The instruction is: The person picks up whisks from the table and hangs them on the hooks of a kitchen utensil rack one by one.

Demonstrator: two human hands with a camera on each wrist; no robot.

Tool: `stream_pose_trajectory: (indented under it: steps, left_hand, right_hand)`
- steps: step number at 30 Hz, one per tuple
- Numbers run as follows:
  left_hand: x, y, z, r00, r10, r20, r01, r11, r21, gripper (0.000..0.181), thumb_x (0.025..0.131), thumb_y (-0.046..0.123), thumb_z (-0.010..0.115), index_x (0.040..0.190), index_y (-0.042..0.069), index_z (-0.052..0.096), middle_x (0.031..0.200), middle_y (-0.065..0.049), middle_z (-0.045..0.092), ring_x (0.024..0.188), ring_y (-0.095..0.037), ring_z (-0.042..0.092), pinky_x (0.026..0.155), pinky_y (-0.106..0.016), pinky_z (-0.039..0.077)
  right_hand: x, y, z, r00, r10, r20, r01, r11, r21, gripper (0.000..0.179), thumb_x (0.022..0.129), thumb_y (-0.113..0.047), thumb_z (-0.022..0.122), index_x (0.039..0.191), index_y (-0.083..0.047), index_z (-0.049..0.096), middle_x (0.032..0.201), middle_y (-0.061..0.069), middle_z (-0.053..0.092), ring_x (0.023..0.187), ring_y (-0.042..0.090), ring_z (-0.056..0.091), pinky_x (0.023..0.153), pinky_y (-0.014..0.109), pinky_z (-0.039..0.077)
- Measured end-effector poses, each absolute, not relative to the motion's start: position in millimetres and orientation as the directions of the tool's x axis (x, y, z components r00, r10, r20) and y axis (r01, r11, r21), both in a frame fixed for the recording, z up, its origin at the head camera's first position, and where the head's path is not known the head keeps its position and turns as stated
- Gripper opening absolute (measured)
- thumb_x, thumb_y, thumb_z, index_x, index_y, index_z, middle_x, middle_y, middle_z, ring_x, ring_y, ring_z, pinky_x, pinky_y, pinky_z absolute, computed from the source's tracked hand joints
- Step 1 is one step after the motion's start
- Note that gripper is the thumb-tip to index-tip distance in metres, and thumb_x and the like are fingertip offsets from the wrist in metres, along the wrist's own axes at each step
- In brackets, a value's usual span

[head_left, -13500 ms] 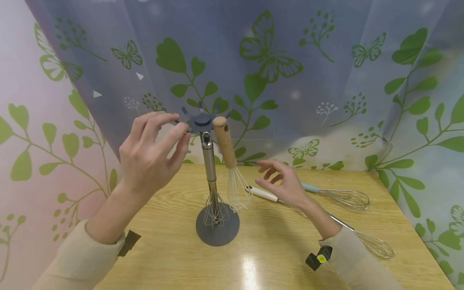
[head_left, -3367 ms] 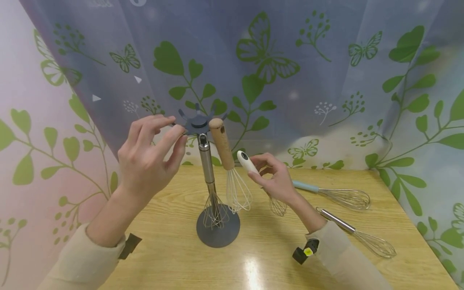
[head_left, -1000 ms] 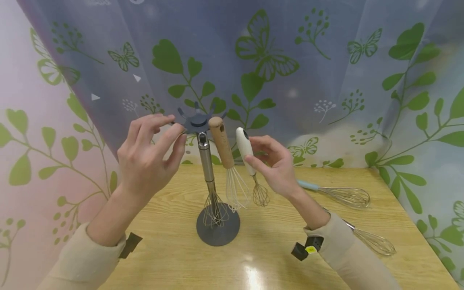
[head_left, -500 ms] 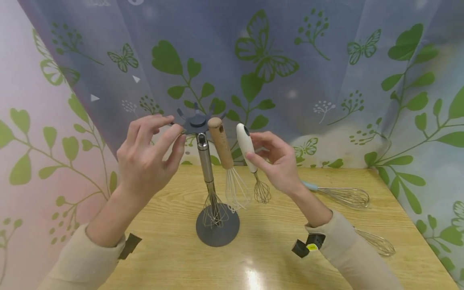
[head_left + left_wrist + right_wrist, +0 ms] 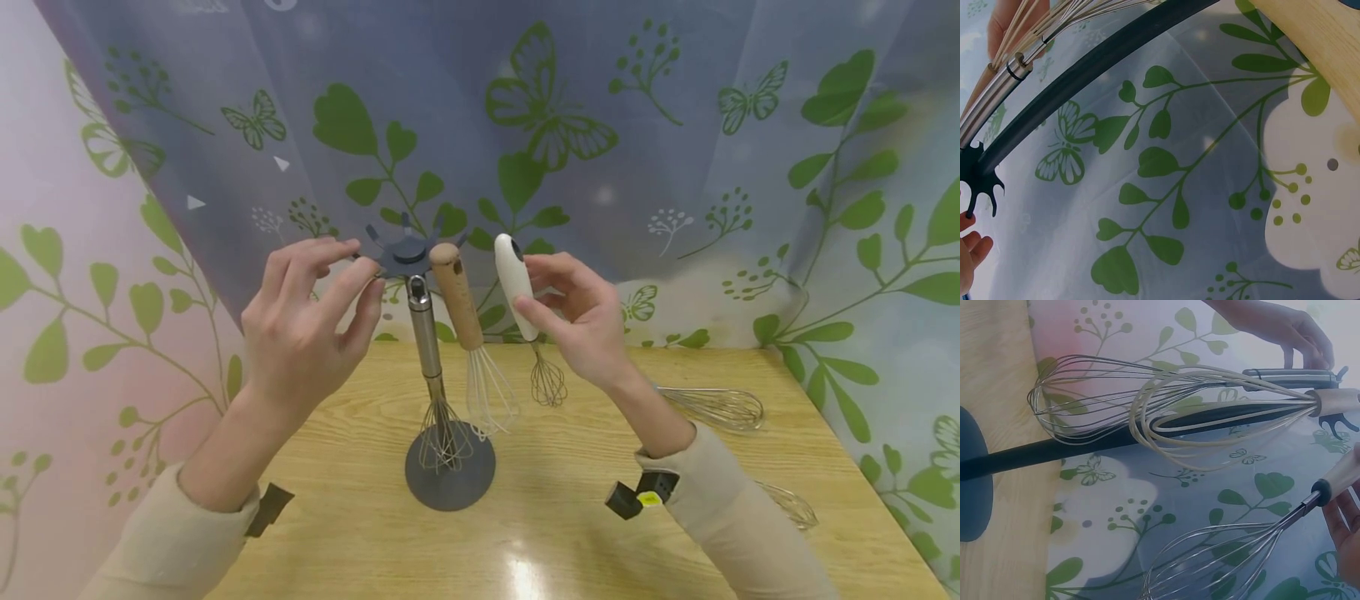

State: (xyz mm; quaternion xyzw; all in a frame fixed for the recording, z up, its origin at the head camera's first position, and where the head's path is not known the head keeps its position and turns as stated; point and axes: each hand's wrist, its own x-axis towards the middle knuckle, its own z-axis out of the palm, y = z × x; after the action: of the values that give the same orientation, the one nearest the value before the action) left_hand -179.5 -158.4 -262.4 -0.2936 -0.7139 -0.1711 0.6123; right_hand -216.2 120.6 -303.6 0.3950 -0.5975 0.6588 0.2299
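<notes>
A dark grey utensil stand (image 5: pixel 411 250) with hooks round its top stands upright on a round base (image 5: pixel 450 493). My left hand (image 5: pixel 300 325) pinches one of its hooks between thumb and index finger. On the stand hang a steel-handled whisk (image 5: pixel 427 337) and a wooden-handled whisk (image 5: pixel 461 304). My right hand (image 5: pixel 585 321) grips a white-handled whisk (image 5: pixel 515 283) by its handle, tilted, wires down, just right of the wooden handle. That whisk's wires (image 5: pixel 1222 553) show apart from the stand's pole (image 5: pixel 1066 447) in the right wrist view.
Behind my right forearm, a whisk (image 5: pixel 712 406) lies on the wooden table (image 5: pixel 352 542); its handle is hidden. Another whisk (image 5: pixel 787 502) lies closer, mostly covered by the sleeve. A curtain (image 5: pixel 637 167) printed with leaves and butterflies closes off the back.
Earliest, my right hand was empty over the table. It picked up the white-handled whisk and raised it beside the stand, and lately moved slightly up and right. My left hand stays on the hook.
</notes>
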Motion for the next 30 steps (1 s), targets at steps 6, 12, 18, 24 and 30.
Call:
stream_pose_trajectory:
  steps: [6, 12, 18, 24, 30]
  left_hand:
    - [-180.0, -158.4, -262.8, -0.075, 0.206, 0.976, 0.623, 0.773, -0.116, 0.016, 0.103, 0.017, 0.062, 0.099, 0.007, 0.074, 0.109, -0.019, 0.074, 0.102, -0.040, 0.068, 0.070, -0.049, 0.061]
    - [-180.8, -158.7, -263.7, -0.070, 0.194, 0.979, 0.621, 0.776, -0.109, 0.011, 0.099, 0.013, 0.065, 0.099, 0.007, 0.074, 0.109, -0.019, 0.074, 0.102, -0.041, 0.068, 0.070, -0.050, 0.060]
    - [-181.1, -158.1, -264.1, -0.071, 0.196, 0.978, 0.626, 0.772, -0.110, 0.016, 0.102, 0.016, 0.062, 0.099, 0.007, 0.075, 0.108, -0.019, 0.074, 0.102, -0.041, 0.068, 0.071, -0.050, 0.061]
    - [-181.2, -158.2, -264.3, -0.071, 0.196, 0.978, 0.630, 0.769, -0.109, 0.013, 0.101, 0.014, 0.064, 0.098, 0.007, 0.074, 0.108, -0.019, 0.074, 0.102, -0.041, 0.067, 0.070, -0.050, 0.060]
    - [-181.8, -158.0, -264.1, -0.064, 0.191, 0.979, 0.631, 0.768, -0.109, 0.011, 0.099, 0.013, 0.065, 0.098, 0.007, 0.074, 0.108, -0.019, 0.074, 0.102, -0.041, 0.068, 0.070, -0.050, 0.060]
  right_hand:
    - [-216.7, 118.4, -297.5, -0.576, -0.167, 0.800, -0.785, -0.161, -0.599, 0.037, 0.088, 0.013, 0.073, 0.122, -0.001, 0.072, 0.107, -0.008, 0.072, 0.093, 0.009, 0.071, 0.075, 0.023, 0.063]
    - [-218.9, 112.3, -290.7, -0.566, -0.174, 0.806, -0.792, -0.154, -0.590, 0.039, 0.091, 0.005, 0.076, 0.122, 0.022, 0.059, 0.109, -0.010, 0.072, 0.093, 0.009, 0.071, 0.076, 0.023, 0.063]
    - [-219.6, 111.2, -288.0, -0.568, -0.182, 0.803, -0.790, -0.154, -0.593, 0.038, 0.090, 0.010, 0.073, 0.122, 0.023, 0.058, 0.108, -0.011, 0.072, 0.092, 0.008, 0.071, 0.075, 0.022, 0.063]
    - [-221.6, 110.2, -284.5, -0.572, -0.195, 0.797, -0.788, -0.142, -0.599, 0.037, 0.088, 0.016, 0.070, 0.121, 0.023, 0.058, 0.107, -0.013, 0.071, 0.091, 0.007, 0.069, 0.074, 0.022, 0.062]
    - [-223.6, 110.9, -283.0, -0.567, -0.208, 0.797, -0.792, -0.128, -0.597, 0.036, 0.090, 0.011, 0.072, 0.122, 0.021, 0.060, 0.107, -0.014, 0.070, 0.090, 0.007, 0.069, 0.074, 0.022, 0.061]
